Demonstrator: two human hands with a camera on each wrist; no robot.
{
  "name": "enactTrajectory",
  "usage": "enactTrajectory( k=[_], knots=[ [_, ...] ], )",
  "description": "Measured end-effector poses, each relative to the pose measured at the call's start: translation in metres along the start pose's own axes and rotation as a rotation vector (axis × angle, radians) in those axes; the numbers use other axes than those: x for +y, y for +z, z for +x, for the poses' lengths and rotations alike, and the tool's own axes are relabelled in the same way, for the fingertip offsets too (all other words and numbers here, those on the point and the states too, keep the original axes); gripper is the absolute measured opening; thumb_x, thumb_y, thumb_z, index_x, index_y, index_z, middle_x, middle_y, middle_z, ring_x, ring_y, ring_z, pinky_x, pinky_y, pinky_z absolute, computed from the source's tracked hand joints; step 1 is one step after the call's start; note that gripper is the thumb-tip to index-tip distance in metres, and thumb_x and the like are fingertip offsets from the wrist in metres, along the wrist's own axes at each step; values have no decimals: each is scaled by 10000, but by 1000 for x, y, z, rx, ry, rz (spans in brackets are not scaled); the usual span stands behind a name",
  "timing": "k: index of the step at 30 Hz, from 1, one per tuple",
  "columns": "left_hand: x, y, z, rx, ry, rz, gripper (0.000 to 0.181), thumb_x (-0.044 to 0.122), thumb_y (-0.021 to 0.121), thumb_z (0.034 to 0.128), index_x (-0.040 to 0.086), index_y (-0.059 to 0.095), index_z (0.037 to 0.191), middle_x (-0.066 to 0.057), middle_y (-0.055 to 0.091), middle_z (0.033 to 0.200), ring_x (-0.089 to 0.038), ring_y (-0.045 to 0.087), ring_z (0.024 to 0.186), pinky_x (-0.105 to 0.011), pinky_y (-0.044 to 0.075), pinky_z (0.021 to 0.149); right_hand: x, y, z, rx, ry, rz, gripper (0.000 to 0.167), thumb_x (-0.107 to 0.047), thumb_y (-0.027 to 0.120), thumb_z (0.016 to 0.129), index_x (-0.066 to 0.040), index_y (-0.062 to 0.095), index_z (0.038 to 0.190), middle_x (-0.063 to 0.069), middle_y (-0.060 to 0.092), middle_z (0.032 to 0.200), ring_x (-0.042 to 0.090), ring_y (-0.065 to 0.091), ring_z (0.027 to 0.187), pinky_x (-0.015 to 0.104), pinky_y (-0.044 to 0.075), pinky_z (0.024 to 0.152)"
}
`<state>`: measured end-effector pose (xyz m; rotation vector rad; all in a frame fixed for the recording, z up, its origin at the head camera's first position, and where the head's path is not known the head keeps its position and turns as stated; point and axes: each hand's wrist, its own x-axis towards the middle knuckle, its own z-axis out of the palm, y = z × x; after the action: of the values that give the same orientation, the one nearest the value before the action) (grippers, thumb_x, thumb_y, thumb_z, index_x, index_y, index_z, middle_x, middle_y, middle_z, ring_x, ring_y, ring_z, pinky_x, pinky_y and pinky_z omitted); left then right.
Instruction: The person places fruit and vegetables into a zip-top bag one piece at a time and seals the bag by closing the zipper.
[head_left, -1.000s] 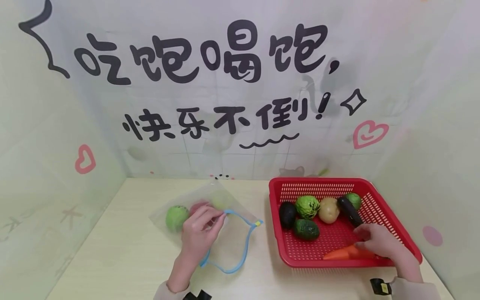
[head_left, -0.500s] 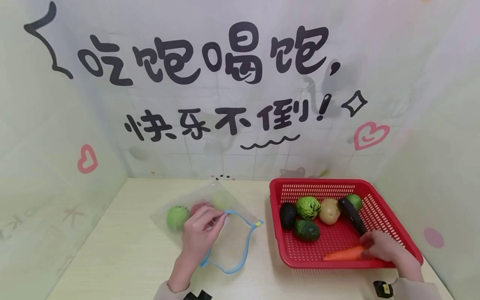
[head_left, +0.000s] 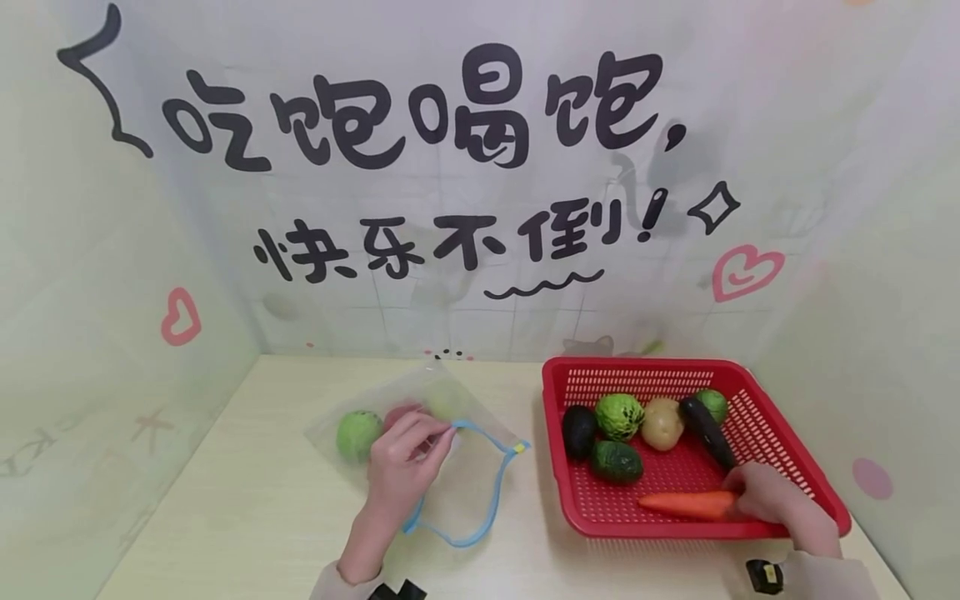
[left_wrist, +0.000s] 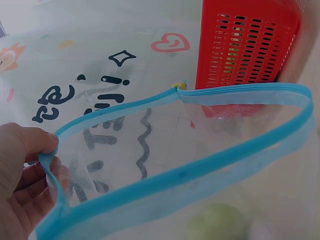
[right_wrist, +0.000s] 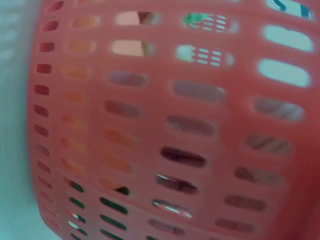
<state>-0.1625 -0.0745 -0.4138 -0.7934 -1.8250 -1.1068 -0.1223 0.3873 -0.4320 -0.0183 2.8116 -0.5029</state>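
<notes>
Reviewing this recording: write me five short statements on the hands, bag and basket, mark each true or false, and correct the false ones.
1. The left hand pinches the blue rim of the clear bag. True.
2. The right hand is inside the bag. False: it is in the red basket, gripping the carrot.
3. The bag's mouth is sealed shut. False: it gapes open.
4. A green round item shows through the bag's film. True.
5. In the head view, the basket stands left of the bag. False: it stands to the right.

Small booth (head_left: 480, 325) — lettered backdrop (head_left: 450, 190), pale table (head_left: 217, 467)
</notes>
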Motion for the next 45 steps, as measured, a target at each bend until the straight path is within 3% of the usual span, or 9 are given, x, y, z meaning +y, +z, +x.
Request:
enactTrajectory(
  k=[7,13,21,25,29,37,45],
  knots=[
    [-1,1,-1,2,-1,3,165,140,668,867,25,690,749,-49,621,717,-113,548,546,-151,475,497,-6,-14,-16,133,-41,-19,287,-188,805,676,-47,642,864,6,558,752,177,473,690,332,424,610],
    [-1,2,-2,1,-1,0,179,156,662,875,27,692,755,-47,621,719,-113,544,547,-154,474,498,-34,-24,-39,249,-78,-13,341,-215,818,672,-51,637,910,3,539,769,161,456,682,277,408,552],
    [-1,3,-2,6,14,1,179,148,664,871,20,688,748,-49,617,713,-113,547,545,-154,473,493,-104,-11,-54,474,-338,43,317,-238,840,650,-152,643,883,-109,517,770,14,416,629,203,386,514],
    [0,3,-2,4,17,-2,182,146,660,873,18,687,747,-50,616,710,-119,553,551,-157,476,495,-144,2,-50,430,-411,69,308,-304,824,681,-178,642,895,-144,502,774,-5,420,630,187,399,526],
    [0,3,-2,-1,12,-7,193,158,658,879,16,689,752,-50,618,712,-121,558,558,-157,479,498,-184,24,-41,362,-426,117,290,-323,812,696,-175,649,885,-146,496,771,5,432,643,185,413,551],
    [0,1,-3,-4,14,50,221,192,647,885,25,693,748,-42,618,712,-119,555,557,-165,488,510,-249,76,-12,429,-510,252,236,-270,786,699,-117,654,819,-99,509,718,19,431,602,154,388,506],
    [1,-2,-3,-4,20,27,231,177,629,895,14,684,742,-52,604,710,-132,558,559,-169,497,506,-279,100,12,486,-483,265,266,-270,799,684,-89,651,812,-47,558,726,43,437,599,157,381,512]
  ],
)
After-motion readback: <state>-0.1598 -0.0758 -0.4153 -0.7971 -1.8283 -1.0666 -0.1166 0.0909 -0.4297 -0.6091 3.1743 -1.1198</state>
